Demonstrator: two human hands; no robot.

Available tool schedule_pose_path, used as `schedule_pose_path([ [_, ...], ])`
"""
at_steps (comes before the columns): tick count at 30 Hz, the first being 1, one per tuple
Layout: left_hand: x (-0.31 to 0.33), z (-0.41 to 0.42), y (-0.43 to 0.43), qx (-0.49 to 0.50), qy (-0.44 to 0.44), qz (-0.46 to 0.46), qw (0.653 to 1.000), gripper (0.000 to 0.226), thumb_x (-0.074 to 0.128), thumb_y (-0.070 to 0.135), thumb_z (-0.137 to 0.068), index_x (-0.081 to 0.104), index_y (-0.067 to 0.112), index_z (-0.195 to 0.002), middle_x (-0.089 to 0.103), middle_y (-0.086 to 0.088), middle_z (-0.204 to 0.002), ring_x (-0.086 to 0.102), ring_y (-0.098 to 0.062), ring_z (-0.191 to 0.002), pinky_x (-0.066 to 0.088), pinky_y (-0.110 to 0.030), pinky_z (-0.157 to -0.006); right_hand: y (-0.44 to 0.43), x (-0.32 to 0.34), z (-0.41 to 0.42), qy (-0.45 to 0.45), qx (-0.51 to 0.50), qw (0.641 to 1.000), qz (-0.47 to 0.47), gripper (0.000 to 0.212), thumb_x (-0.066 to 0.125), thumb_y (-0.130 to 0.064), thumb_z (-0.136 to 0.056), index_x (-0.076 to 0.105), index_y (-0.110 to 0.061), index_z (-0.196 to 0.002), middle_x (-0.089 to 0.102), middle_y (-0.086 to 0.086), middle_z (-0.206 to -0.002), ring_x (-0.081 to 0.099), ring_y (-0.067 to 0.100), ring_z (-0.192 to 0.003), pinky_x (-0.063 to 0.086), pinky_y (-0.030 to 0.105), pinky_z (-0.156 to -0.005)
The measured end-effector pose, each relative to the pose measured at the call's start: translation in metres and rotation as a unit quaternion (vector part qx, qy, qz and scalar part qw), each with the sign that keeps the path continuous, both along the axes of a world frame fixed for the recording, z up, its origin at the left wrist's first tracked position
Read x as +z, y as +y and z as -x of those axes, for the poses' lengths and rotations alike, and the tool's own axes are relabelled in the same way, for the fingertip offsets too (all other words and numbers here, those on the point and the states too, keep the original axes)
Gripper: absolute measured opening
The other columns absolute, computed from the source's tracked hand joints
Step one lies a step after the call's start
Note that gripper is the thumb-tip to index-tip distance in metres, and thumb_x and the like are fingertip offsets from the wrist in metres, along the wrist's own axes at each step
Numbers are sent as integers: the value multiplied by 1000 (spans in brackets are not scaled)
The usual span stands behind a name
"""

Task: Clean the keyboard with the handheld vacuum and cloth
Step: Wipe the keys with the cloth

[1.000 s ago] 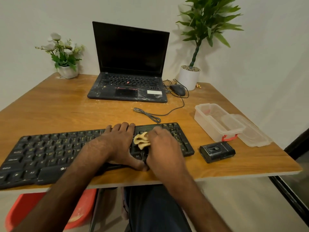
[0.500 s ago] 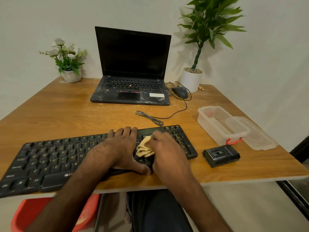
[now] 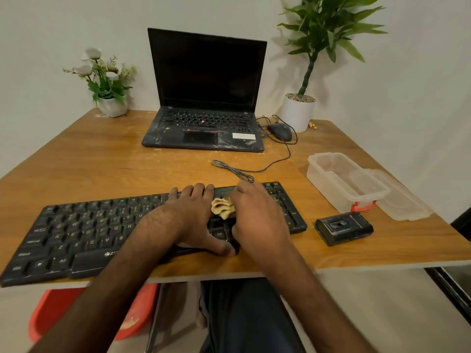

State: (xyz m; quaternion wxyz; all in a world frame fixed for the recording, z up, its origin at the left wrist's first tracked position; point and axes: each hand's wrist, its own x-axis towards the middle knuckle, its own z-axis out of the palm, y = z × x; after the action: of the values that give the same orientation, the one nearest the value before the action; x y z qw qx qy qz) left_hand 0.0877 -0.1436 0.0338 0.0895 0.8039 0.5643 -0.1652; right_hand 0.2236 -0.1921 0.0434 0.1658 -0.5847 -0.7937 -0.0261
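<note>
A long black keyboard [image 3: 84, 233] lies along the near edge of the wooden table [image 3: 107, 161]. My left hand [image 3: 188, 215] rests flat on its middle keys, fingers straight, thumb at the front edge. My right hand [image 3: 254, 215] grips a crumpled tan cloth [image 3: 222, 207] and presses it on the keys toward the right end of the keyboard. Most of the cloth is hidden under that hand. A small black handheld vacuum [image 3: 344, 227] lies on the table just right of the keyboard, untouched.
An open, dusty black laptop [image 3: 204, 98] stands at the back with a wired mouse [image 3: 280, 131] and its cable [image 3: 234, 171]. A clear plastic box [image 3: 344, 182] with its lid sits at the right. Two potted plants [image 3: 107, 80] [image 3: 303, 108] stand at the rear. A red bin [image 3: 84, 314] is under the table.
My right hand has slid with the cloth a little away from me, toward the keyboard's back rows. My left hand stays put. The camera view has shifted slightly.
</note>
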Motion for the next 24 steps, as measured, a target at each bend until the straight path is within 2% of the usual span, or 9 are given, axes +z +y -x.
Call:
schedule_pose_path([
  [5, -2, 1, 4, 2, 4, -1, 1000, 147, 64, 89, -59, -10, 9, -158, 6, -9, -165, 10, -31, -152, 10, -53, -125, -15, -5, -17, -5, 47, 999, 19, 36, 67, -9, -85, 62, -16, -120, 50, -3, -117, 46, 15, -112, 42, 27, -85],
  [8, -3, 2, 4, -4, 3, -4, 1000, 148, 66, 88, -59, -11, 9, -158, 5, -7, -165, 10, -31, -152, 8, -54, -124, -41, -23, -28, 0, 53, 999, 6, 49, 79, 0, -65, 69, -15, -110, 60, 0, -108, 58, 18, -98, 44, 24, -67],
  [9, -3, 3, 3, -4, 2, -3, 1000, 147, 65, 88, -60, -11, 9, -158, 5, -7, -165, 10, -30, -152, 8, -53, -125, -43, -30, -33, -1, 39, 999, -4, 52, 81, 1, -60, 70, -14, -108, 61, 1, -106, 60, 19, -95, 45, 23, -66],
  [11, -2, 3, 2, -3, 1, -4, 1000, 146, 62, 89, -61, -10, 9, -158, 4, -7, -166, 9, -31, -152, 8, -52, -125, -39, -30, -40, 15, -13, 1000, -19, 54, 78, 2, -65, 68, -15, -115, 60, 1, -112, 58, 19, -103, 49, 27, -75],
  [13, -3, 3, 0, 3, -3, -4, 1000, 145, 60, 91, -60, -9, 9, -159, 5, -8, -165, 11, -31, -152, 9, -52, -125, -25, -20, -45, 36, -64, 997, -20, 48, 69, -4, -82, 61, -19, -127, 54, -2, -121, 49, 15, -113, 43, 26, -89],
  [18, -4, -1, 2, 12, 9, -2, 1000, 148, 58, 93, -58, -11, 8, -158, 4, -11, -166, 10, -33, -153, 9, -54, -124, 2, 3, -26, 22, -67, 997, 40, 30, 67, -14, -89, 66, -16, -119, 57, 2, -116, 55, 20, -108, 43, 29, -84],
  [22, -4, -3, 2, 14, 11, 1, 1000, 148, 61, 91, -59, -10, 8, -158, 5, -12, -166, 10, -34, -153, 8, -55, -124, -32, -13, -21, 75, -84, 994, 17, 40, 60, -12, -93, 56, -20, -131, 48, -3, -125, 48, 14, -115, 42, 27, -93],
  [24, -4, -5, 2, 12, 11, -5, 1000, 146, 65, 87, -61, -10, 7, -158, 7, -12, -165, 11, -34, -152, 8, -56, -124, -51, -25, -10, 88, -70, 994, 3, 54, 74, -5, -79, 60, -19, -129, 52, -2, -123, 52, 15, -110, 47, 25, -86],
])
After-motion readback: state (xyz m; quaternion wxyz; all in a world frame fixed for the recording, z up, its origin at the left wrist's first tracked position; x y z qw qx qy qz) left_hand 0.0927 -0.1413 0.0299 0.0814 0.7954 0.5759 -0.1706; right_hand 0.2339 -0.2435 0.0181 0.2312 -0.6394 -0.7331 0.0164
